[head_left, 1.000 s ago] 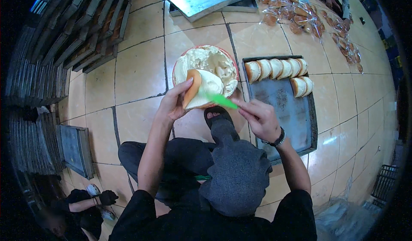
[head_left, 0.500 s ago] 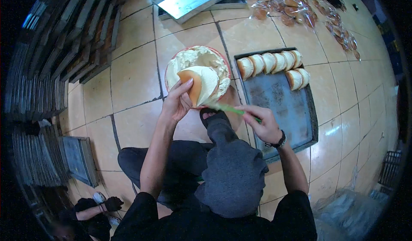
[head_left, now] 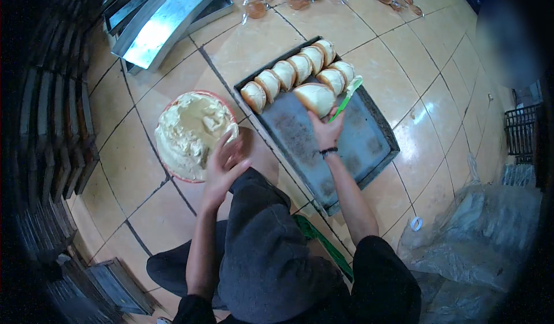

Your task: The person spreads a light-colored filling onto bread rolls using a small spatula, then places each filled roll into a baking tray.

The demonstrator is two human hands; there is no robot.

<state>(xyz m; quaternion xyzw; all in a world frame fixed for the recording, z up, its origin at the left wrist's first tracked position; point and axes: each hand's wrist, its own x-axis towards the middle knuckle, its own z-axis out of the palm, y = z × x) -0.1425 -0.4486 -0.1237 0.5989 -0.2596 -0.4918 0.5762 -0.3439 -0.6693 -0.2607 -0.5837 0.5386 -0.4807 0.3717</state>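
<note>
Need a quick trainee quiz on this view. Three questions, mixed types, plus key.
1. Which hand holds the green spatula?
2. True or false: the left hand is empty.
3. How many buns stand in the longer row in the tray: (a) four, (b) six, (c) nine?

Key:
1. The right hand.
2. True; it is open, near the bowl.
3. b.

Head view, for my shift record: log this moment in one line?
left hand: empty, near cream; right hand: holds cream-coated bun and green spatula at tray; tray: other buns in two rows
</note>
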